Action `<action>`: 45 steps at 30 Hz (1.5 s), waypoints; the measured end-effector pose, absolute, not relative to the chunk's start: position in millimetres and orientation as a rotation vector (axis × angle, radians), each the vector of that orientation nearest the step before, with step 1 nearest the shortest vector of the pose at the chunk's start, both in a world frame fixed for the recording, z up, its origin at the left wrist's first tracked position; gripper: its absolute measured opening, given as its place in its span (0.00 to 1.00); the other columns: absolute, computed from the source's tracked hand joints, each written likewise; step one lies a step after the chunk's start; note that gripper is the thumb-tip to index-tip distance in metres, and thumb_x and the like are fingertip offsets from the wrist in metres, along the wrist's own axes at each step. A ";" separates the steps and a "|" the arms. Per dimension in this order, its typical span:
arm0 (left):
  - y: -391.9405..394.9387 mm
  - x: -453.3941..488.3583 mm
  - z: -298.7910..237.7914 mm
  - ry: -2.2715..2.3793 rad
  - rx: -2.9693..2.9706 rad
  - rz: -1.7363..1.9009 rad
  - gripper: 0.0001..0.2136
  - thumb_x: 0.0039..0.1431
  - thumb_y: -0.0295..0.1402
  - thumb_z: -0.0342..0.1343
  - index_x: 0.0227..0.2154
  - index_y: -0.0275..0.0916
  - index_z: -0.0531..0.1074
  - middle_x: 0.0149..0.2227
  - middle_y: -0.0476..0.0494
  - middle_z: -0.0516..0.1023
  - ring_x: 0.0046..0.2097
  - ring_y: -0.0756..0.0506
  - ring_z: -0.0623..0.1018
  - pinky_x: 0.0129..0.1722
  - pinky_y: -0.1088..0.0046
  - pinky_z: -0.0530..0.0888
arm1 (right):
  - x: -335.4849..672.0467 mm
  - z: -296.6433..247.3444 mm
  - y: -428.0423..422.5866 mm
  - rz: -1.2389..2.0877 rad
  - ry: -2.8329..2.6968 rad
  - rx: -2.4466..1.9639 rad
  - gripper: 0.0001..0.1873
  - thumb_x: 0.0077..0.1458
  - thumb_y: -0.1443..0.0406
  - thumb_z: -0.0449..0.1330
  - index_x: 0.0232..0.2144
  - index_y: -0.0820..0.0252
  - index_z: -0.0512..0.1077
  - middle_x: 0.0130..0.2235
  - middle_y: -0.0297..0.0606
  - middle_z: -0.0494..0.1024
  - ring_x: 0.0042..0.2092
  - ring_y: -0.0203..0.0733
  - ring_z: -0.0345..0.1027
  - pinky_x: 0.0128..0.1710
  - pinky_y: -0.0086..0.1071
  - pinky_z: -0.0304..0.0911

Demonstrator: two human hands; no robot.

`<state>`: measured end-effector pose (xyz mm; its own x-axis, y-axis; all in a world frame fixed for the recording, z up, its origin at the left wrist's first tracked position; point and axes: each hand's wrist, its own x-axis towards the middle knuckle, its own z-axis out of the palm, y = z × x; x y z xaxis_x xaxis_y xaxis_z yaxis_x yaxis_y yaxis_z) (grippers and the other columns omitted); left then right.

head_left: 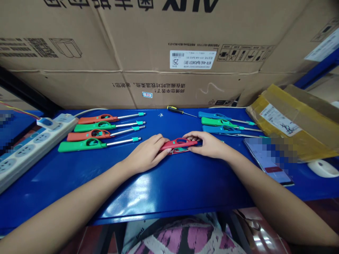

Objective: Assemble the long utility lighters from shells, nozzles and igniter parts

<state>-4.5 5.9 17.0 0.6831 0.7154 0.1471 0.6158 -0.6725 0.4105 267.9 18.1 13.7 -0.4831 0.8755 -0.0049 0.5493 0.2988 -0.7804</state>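
Observation:
A red long-nosed lighter [178,144] lies on the blue table [164,187] in the middle. My left hand [147,153] grips its left end with curled fingers. My right hand [208,144] holds its right end, covering the metal nozzle. Both hands rest on the table top.
Several orange and green lighters [100,132] lie in a row at the left, blue and green ones [225,125] at the right. A small screwdriver [180,111] lies at the back. A white power strip [29,146], a phone [268,160], a taped parcel [291,120], a white mouse [323,168] and cardboard boxes [159,53] surround them.

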 end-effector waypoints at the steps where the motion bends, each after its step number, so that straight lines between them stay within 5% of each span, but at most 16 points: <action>1: 5.7 -4.6 17.4 1.037 2.571 0.440 0.19 0.73 0.44 0.41 0.52 0.36 0.68 0.45 0.39 0.73 0.45 0.41 0.75 0.45 0.62 0.73 | 267.5 13.9 17.7 1.040 -2.146 -1.268 0.22 0.50 0.71 0.63 0.50 0.60 0.73 0.46 0.41 0.80 0.46 0.43 0.75 0.48 0.39 0.70; 15: -2.6 -4.8 19.5 0.702 2.506 0.499 0.14 0.74 0.40 0.40 0.49 0.38 0.65 0.50 0.38 0.75 0.53 0.40 0.73 0.56 0.59 0.69 | 266.1 10.9 17.4 1.099 -2.060 -1.220 0.20 0.49 0.68 0.63 0.47 0.61 0.74 0.39 0.39 0.79 0.38 0.39 0.73 0.41 0.35 0.70; 32: 0.2 -5.6 23.1 0.697 2.680 0.387 0.15 0.74 0.39 0.39 0.46 0.37 0.68 0.50 0.36 0.74 0.53 0.39 0.73 0.56 0.56 0.69 | 263.8 6.9 16.9 1.104 -2.048 -1.276 0.19 0.51 0.62 0.64 0.46 0.62 0.74 0.38 0.41 0.79 0.37 0.42 0.72 0.38 0.36 0.68; 45: -0.7 -9.0 25.8 0.771 2.394 0.597 0.18 0.75 0.42 0.35 0.50 0.37 0.67 0.48 0.37 0.76 0.50 0.41 0.76 0.51 0.62 0.72 | 267.9 18.3 17.9 0.939 -1.977 -1.158 0.12 0.58 0.66 0.59 0.45 0.59 0.75 0.44 0.42 0.80 0.43 0.41 0.74 0.47 0.39 0.70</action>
<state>-9.0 -0.7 25.8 0.7370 0.6326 0.2380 0.3885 -0.6847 0.6167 267.9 17.9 18.3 -0.3958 0.9013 0.1761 0.4327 0.3521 -0.8300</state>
